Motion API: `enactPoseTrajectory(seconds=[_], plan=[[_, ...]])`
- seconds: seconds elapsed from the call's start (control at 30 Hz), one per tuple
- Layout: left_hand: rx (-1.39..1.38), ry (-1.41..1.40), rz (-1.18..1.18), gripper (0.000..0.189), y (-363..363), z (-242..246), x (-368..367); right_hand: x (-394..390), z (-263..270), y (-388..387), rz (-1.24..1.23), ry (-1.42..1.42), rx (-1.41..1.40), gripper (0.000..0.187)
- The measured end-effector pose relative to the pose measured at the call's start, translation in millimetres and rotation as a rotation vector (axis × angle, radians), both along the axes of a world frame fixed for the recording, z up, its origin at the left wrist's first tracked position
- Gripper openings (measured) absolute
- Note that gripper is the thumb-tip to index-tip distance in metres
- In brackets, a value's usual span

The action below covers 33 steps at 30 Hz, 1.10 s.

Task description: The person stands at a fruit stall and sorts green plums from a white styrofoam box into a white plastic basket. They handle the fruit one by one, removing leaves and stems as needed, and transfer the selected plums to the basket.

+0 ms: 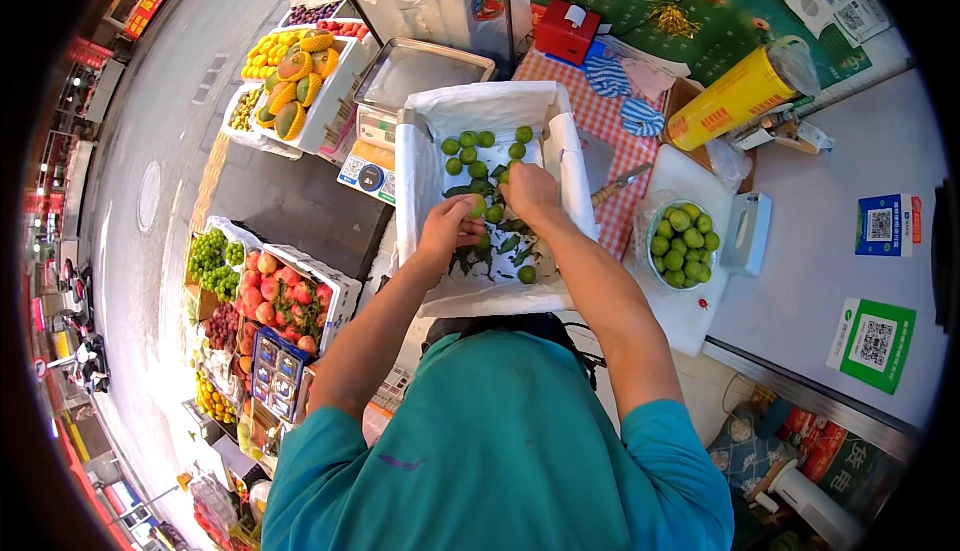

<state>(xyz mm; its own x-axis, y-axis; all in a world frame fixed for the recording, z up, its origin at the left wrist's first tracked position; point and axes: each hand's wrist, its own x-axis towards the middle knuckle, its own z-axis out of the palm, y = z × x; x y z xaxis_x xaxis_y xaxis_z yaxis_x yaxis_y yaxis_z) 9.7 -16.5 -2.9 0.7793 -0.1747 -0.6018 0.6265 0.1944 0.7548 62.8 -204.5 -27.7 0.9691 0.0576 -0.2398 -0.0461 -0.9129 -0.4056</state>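
Observation:
In front of me stands a white-lined box (562, 198) with several round green fruits (468, 155) and loose green leaves (510, 243) on its floor. My left hand (450, 228) is inside the box and holds one green fruit (478, 206) between thumb and fingers. Just to its right, my right hand (529, 189) reaches down over the leaves; its fingertips are at another green fruit, partly hidden, and its grip is unclear. A bowl heaped with similar green fruits (684, 243) rests on a white board (694, 326) to the right of the box.
A knife (621, 185) lies on a checked cloth (626, 224) right of the box. A weighing scale (424, 74) stands behind its left corner. A light-blue container (747, 234) is beside the bowl. Crates of mangoes (289, 93) and red fruits (270, 288) are at the left.

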Motion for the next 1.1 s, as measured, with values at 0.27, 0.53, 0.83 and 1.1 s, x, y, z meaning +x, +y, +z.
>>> enactPoseTrajectory(seconds=[0.27, 0.53, 0.83, 1.1], plan=[[0.207, -0.248, -0.091, 0.032, 7.6, 14.4, -41.8, 25.7, -2.7, 13.5, 0.011, -0.362, 0.139, 0.028], [0.719, -0.551, -0.286, 0.036, 1.7, 43.1, -96.5, 96.7, -49.4, 65.9, 0.072, -0.164, 0.056, 0.022], [0.858, -0.902, -0.367, 0.037, 7.0, 22.9, -106.0, 118.1, -63.0, 96.5, 0.020, -0.093, -0.030, 0.031], [0.876, -0.935, -0.343, 0.036, 7.6, 22.9, -108.6, 93.8, -24.5, 66.7, -0.393, 0.324, 1.095, 0.037]])
